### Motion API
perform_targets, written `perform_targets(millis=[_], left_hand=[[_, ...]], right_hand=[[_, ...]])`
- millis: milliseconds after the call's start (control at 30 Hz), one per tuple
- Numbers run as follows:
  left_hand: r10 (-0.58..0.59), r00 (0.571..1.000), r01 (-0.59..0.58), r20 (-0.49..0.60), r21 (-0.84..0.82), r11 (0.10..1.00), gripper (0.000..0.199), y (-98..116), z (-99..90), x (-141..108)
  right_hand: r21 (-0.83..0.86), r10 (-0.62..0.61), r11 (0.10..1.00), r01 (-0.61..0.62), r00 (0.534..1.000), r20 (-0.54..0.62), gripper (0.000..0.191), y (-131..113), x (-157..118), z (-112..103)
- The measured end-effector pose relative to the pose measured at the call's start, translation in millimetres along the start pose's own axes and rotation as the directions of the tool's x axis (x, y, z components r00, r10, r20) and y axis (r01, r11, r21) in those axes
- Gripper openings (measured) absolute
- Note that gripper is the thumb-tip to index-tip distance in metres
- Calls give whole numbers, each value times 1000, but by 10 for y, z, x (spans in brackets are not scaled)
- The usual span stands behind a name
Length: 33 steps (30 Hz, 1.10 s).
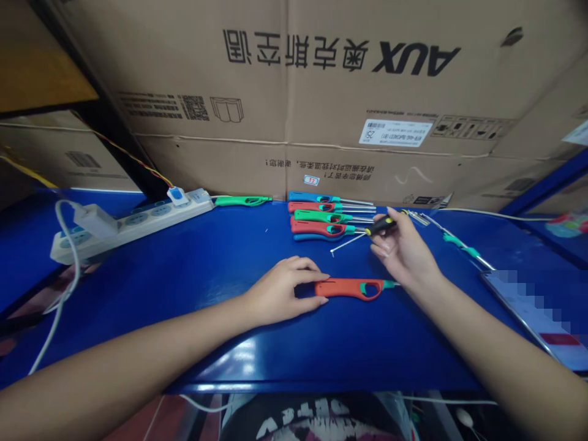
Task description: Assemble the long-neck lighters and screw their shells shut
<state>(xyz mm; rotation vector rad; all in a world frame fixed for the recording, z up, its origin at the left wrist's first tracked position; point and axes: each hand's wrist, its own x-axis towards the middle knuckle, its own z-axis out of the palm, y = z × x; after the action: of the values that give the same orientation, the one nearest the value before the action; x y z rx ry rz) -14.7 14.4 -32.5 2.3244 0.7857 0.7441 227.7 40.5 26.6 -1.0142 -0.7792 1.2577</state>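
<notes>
On the blue tabletop lies an orange gas lighter (342, 288) with a green trigger, its long nozzle partly hidden behind my right wrist. The thumb and fingers of my left hand (285, 291) are closed around its handle end. My right hand (407, 245) grips a screwdriver (381, 225) with a black and yellow handle. The thin shaft points down to the left, its tip above the table beyond the orange lighter. Behind the screwdriver, several red, green and blue lighters (316, 215) lie in a stack with their metal nozzles to the right.
A white power strip (138, 223) with plugs stands at the left, a green lighter body (241, 201) beside it. Metal rods with green parts (462, 244) lie right, near a tablet-like screen (528, 318). A large cardboard box (294, 98) walls off the back of the blue table (220, 269).
</notes>
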Motion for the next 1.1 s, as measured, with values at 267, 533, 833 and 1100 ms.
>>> perform_targets(millis=[267,533,833,1100], left_hand=[[-61,997,60,-42,-13,998,49,22,-32,-17],[-149,972,121,-180,-159,980,37,33,-39,12],[-98,973,56,-210,-196,979,12,116,-71,21],[-94,975,57,-201,-182,982,10,95,-51,1]], right_hand=[[138,66,988,-68,998,24,35,79,53,-57],[98,138,983,-153,980,146,41,287,-48,8],[55,84,994,-94,983,165,33,321,-88,31],[-19,69,998,-67,984,163,31,328,-106,21]])
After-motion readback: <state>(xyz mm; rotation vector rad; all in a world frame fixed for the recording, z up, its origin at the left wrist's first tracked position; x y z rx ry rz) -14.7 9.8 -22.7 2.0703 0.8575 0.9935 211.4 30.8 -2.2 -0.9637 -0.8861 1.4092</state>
